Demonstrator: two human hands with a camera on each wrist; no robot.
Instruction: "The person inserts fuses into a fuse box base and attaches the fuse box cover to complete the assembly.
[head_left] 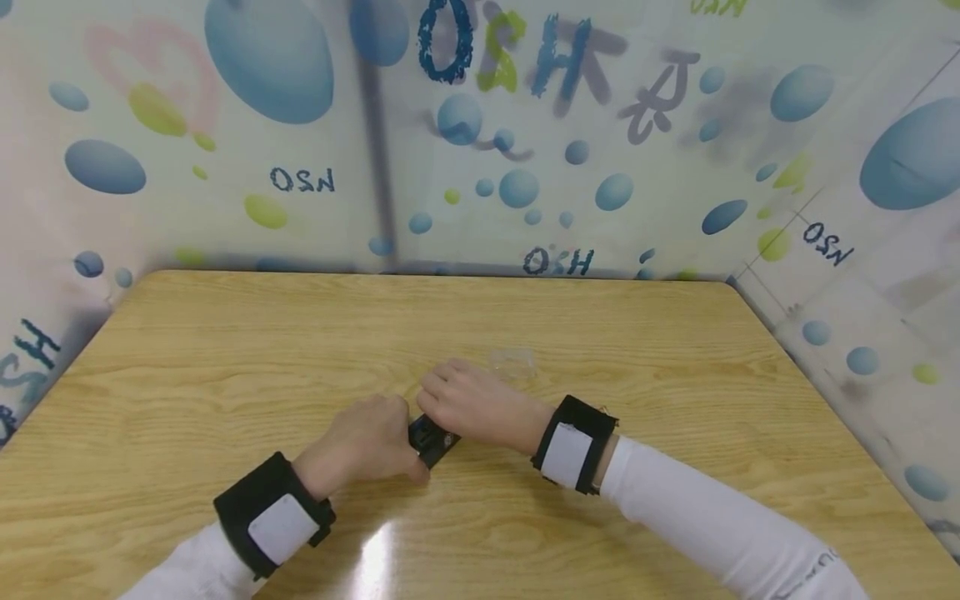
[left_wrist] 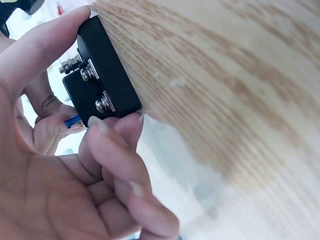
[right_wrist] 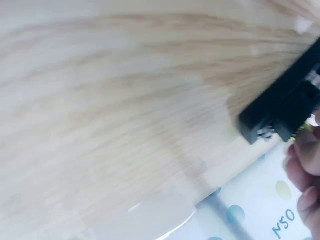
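A black plastic block with metal screw terminals is held between both hands, just over the wooden table. My left hand grips one end; in the left wrist view its thumb and fingers pinch the block's opposite ends, with several screws showing. Curled over the far side of the block is my right hand. In the right wrist view, its bent fingers pinch at the screw side of the block. A small blue piece pokes out beside those fingers; its kind is unclear.
Beyond the right hand, a clear plastic piece lies on the wooden table. A wall covering with printed blue spots rises along the table's back and sides. Light glares off the tabletop near the front.
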